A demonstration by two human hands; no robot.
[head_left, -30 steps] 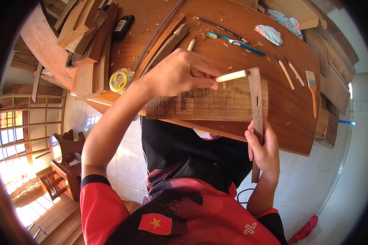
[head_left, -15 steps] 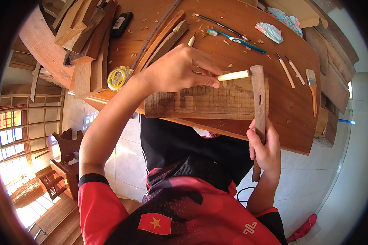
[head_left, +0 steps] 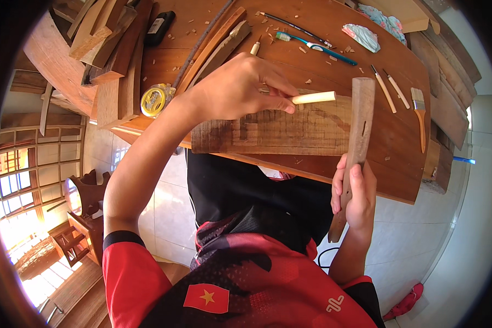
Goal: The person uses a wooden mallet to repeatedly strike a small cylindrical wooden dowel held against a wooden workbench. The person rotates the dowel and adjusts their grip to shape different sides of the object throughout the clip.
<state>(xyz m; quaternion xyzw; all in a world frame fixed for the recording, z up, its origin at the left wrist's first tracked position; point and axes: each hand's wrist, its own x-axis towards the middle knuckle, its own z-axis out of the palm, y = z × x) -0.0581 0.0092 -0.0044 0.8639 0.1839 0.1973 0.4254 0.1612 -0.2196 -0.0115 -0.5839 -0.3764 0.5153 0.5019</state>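
While the left hand point(head_left: 250, 89) pinches a pale handle point(head_left: 317, 98) over the board point(head_left: 292, 136), the right hand point(head_left: 357, 192), wrapped around a wooden bar point(head_left: 361, 117), should square it to the handle's end

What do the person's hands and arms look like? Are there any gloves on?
No gloves! The left hand and right hand are bare, with no ring or watch that I can see. The forearms are uncovered too. The left sleeve is short and red with a black band around its edge. The right sleeve shows red and black.
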